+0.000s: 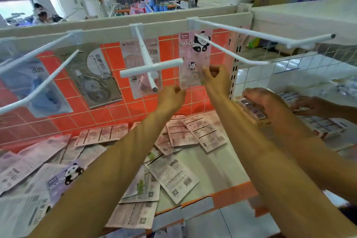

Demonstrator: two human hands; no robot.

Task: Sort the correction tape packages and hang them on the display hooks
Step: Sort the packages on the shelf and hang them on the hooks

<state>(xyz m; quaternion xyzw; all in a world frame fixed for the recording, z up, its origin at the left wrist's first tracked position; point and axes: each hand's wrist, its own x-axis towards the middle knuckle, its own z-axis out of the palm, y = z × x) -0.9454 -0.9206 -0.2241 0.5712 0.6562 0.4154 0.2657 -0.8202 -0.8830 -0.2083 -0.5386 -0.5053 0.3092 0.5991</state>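
The pink panda package hangs just right of the frame's centre, flat against the orange tiled backboard. Its top appears threaded onto the white hook that runs out toward the camera. Both hands are closed on it. The left hand pinches the lower left corner and the right hand curls its fingers round the lower right edge. Gripping the two bottom corners likely keeps the card square and steady while it slides to the back of the rod.

To its left the pink 30m package, the grey package and the blue 30m package each have a hook of their own, so there is one design per hook.

Loose packages lie scattered on the shelf below, mostly face down with barcodes up. A purple panda package lies face up at lower left. All of it is within reach for sorting.

At the right edge another person's hands rest on rows of small boxes — separate work.
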